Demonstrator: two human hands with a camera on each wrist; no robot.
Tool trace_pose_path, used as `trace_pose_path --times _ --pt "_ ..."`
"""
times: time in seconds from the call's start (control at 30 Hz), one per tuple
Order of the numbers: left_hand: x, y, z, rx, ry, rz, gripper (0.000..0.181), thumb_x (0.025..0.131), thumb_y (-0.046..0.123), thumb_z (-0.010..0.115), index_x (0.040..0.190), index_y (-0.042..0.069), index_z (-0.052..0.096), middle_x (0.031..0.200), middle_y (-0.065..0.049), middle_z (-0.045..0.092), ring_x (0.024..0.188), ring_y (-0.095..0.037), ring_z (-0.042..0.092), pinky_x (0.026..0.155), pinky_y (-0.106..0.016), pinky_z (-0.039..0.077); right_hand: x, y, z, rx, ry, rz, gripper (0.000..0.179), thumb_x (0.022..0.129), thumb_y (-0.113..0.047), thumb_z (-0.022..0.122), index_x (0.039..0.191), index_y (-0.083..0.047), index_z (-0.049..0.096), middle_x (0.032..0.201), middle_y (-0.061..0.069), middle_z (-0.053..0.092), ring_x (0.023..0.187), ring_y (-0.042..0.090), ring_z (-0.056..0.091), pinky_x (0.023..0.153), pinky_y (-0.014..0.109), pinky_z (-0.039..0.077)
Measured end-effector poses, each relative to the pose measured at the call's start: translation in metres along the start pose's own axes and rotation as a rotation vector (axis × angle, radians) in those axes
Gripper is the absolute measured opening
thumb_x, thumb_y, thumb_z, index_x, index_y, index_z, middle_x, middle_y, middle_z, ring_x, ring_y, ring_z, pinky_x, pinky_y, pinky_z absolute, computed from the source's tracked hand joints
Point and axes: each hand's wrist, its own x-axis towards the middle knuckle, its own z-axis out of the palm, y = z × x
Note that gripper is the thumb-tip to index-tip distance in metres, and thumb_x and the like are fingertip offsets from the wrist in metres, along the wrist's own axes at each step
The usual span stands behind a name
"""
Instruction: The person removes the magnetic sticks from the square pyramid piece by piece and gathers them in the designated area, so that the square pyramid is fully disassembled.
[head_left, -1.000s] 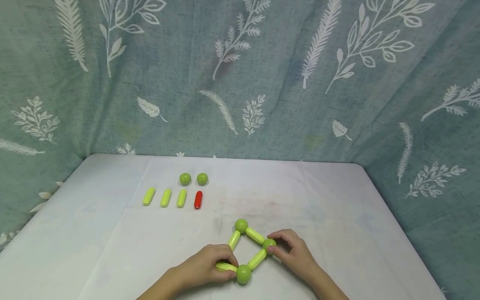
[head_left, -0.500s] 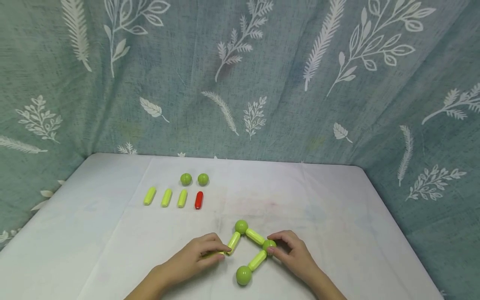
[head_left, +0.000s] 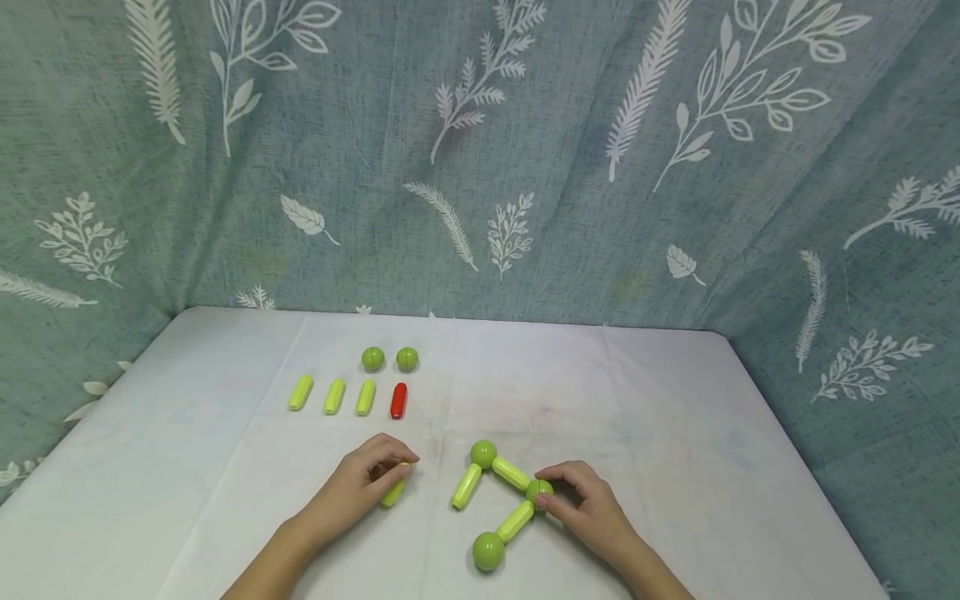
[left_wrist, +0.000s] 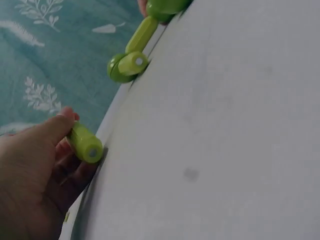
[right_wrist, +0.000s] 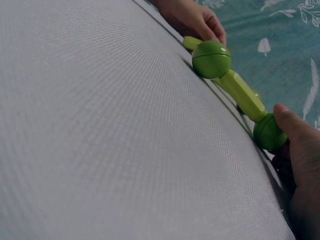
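My left hand pinches a loose yellow-green magnetic rod between thumb and fingers, left of the joined pieces; a grey disc shows in the rod's end. With thumb and fingertips my right hand grips a green ball at the right corner of the chain. From that ball one rod runs to the far ball, and another rod runs to the near ball. A further rod hangs off the far ball toward the front left, its other end free.
Farther back on the white table lie several loose pieces: two green balls, three yellow-green rods in a row and a red rod. A leaf-patterned teal cloth hangs behind and along the sides.
The left hand has pulled its rod away from the near ball and carried it left and back, opening the four-sided loop. The right hand stays on its ball.
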Motion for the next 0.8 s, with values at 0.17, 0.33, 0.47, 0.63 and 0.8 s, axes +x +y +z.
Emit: trace_pose_path --times 0.17,0.33,0.47,0.63,0.8 --pt "0.001 -0.007 -0.014 0.015 -0.035 -0.117 0.031 0.085 0.029 0.071 0.113 0.017 0.063 0.102 0.004 0.058 0.08 -0.005 0.057 0.071 -0.021 0.05 0.001 -0.002 -0.001 0.002 0.01 -0.015 0.021 0.083 -0.016 0.072 0.104 -0.016 0.066 0.1 -0.007 0.064 0.095 0.01 0.057 0.081 0.025 0.051" --pt "-0.001 -0.009 -0.023 0.039 -0.08 -0.18 0.047 0.077 0.031 0.078 0.118 0.017 0.061 0.109 0.003 0.058 0.086 -0.006 0.06 0.077 -0.022 0.051 0.001 -0.001 -0.001 -0.012 0.013 -0.033 0.021 0.083 -0.015 0.072 0.104 -0.015 0.066 0.1 -0.006 0.065 0.094 0.011 0.058 0.081 0.026 0.051" --pt "-0.002 -0.011 -0.027 0.081 -0.073 -0.152 0.049 0.075 0.034 0.079 0.117 0.017 0.062 0.11 0.005 0.056 0.088 -0.006 0.057 0.079 -0.022 0.049 0.001 0.0 0.0 -0.021 0.015 -0.016 0.021 0.083 -0.017 0.073 0.103 -0.015 0.066 0.1 -0.009 0.064 0.095 0.008 0.057 0.081 0.025 0.051" --pt "-0.004 -0.015 -0.031 0.138 -0.11 -0.139 0.064 0.066 0.042 0.083 0.12 0.014 0.062 0.116 0.005 0.051 0.095 -0.01 0.054 0.085 -0.024 0.047 0.0 0.0 0.0 -0.029 0.02 0.0 0.022 0.082 -0.018 0.074 0.102 -0.015 0.067 0.099 -0.012 0.064 0.095 0.007 0.057 0.081 0.025 0.051" --pt "-0.005 -0.016 -0.033 0.172 -0.158 -0.126 0.074 0.062 0.043 0.085 0.125 0.013 0.06 0.117 0.004 0.048 0.099 -0.013 0.054 0.089 -0.027 0.047 0.001 -0.001 0.0 -0.033 0.019 -0.001 0.022 0.082 -0.019 0.074 0.102 -0.015 0.067 0.099 -0.012 0.064 0.094 0.006 0.057 0.08 0.025 0.051"
